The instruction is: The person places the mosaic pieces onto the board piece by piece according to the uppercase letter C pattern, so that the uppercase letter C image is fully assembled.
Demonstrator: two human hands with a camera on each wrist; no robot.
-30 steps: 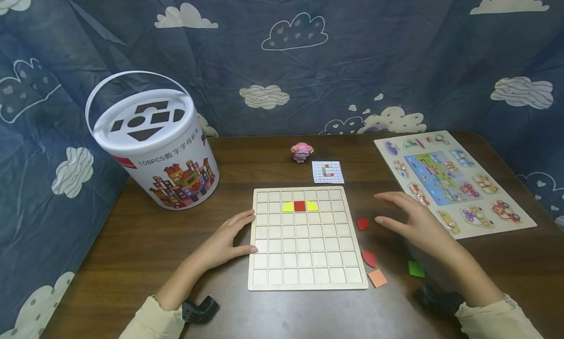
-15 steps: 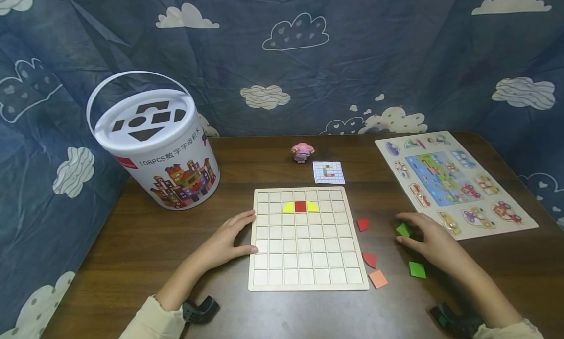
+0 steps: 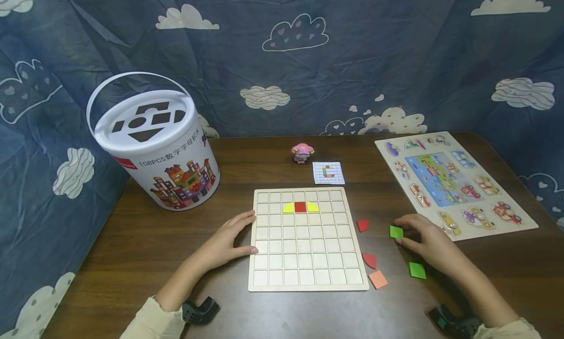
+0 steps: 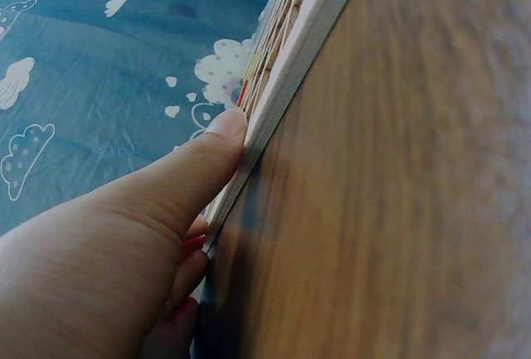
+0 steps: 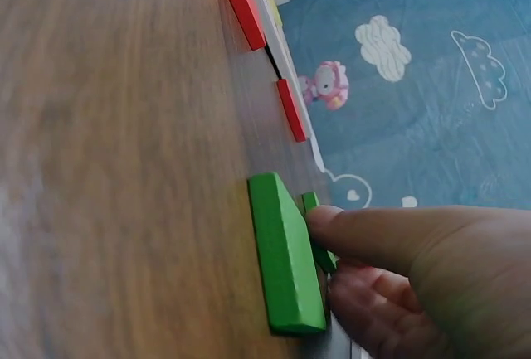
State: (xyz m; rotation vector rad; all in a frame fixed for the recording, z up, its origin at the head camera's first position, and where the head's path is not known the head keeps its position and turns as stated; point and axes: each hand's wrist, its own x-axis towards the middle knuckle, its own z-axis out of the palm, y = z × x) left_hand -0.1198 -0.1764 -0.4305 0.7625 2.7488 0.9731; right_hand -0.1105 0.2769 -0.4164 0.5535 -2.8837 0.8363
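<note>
the right hand (image 3: pixel 426 238) now pinches a green tile (image 3: pixel 396 232) between thumb and fingers; a second ago it was higher, with fingers spread and nothing in its grasp. half a second ago the tile lay turned askew and partly covered by the fingers; now it shows squarer and sits a little farther left, toward the grid board (image 3: pixel 308 287). whether it is off the bench (image 3: pixel 145 241) i cannot tell.

the left hand (image 3: pixel 223 238) has not moved: it grips nothing, its fingertips and thumb touching the left edge of the grid board, and the left wrist view shows the thumb (image 4: pixel 191 164) against that edge.

on the board, a red square (image 3: pixel 299 206) between two yellow quarter-rounds (image 3: pixel 288 207) is unchanged in the second row. the second green tile (image 3: pixel 417 270) lies nearer the person, apart from the held one, where it lay before. two red pieces (image 3: pixel 369 260) and an orange tile (image 3: pixel 378 279) stay just beside the board's right side. beyond the board, the pattern card (image 3: pixel 328 173) and pink figure (image 3: pixel 302 153) are as they were.
</note>
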